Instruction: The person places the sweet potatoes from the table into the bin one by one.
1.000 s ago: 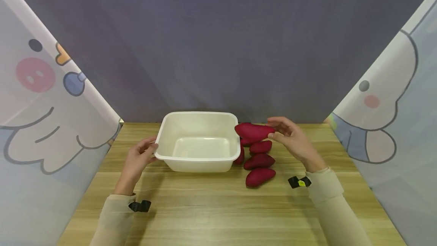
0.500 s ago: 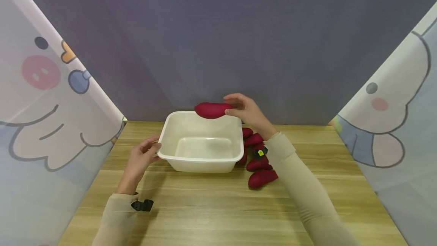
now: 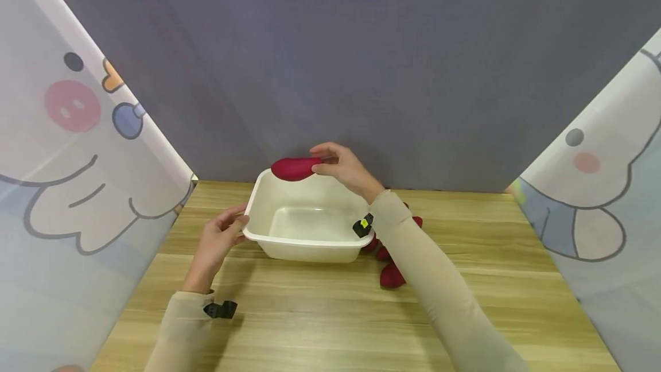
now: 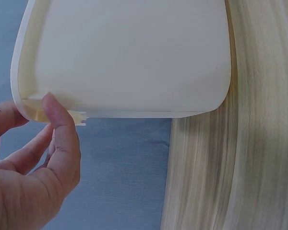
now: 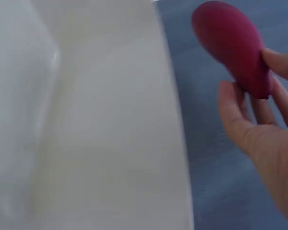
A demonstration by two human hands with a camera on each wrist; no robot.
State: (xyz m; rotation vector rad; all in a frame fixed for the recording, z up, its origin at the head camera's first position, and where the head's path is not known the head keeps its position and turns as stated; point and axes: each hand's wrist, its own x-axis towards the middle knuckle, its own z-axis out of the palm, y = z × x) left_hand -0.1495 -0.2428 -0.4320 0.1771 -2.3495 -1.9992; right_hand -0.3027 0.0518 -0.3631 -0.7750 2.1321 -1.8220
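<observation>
A dark-red sweet potato point(image 3: 293, 169) is pinched by one end between the thumb and fingers of my right hand point(image 3: 347, 170). It is held level above the far rim of a white plastic basin point(image 3: 304, 243). In the right wrist view the sweet potato point(image 5: 233, 45) has a thick free end and a narrower end at the fingertips. My left hand point(image 3: 216, 245) grips the basin's left rim, thumb on top in the left wrist view. The visible floor of the basin is bare. Several more sweet potatoes point(image 3: 392, 275) lie right of the basin, partly hidden by my right forearm.
The basin stands on a wood-grain table point(image 3: 304, 320), close to its far edge. A dark grey cloth point(image 3: 330, 62) hangs behind the table. Printed cartoon sheets point(image 3: 93, 188) flank both sides. Black wrist cameras point(image 3: 221, 309) sit on the cuffs.
My right hand has carried the sweet potato leftward and up, from over the pile to above the basin's far rim. The left hand keeps its grip on the rim; the view has shifted slightly.
</observation>
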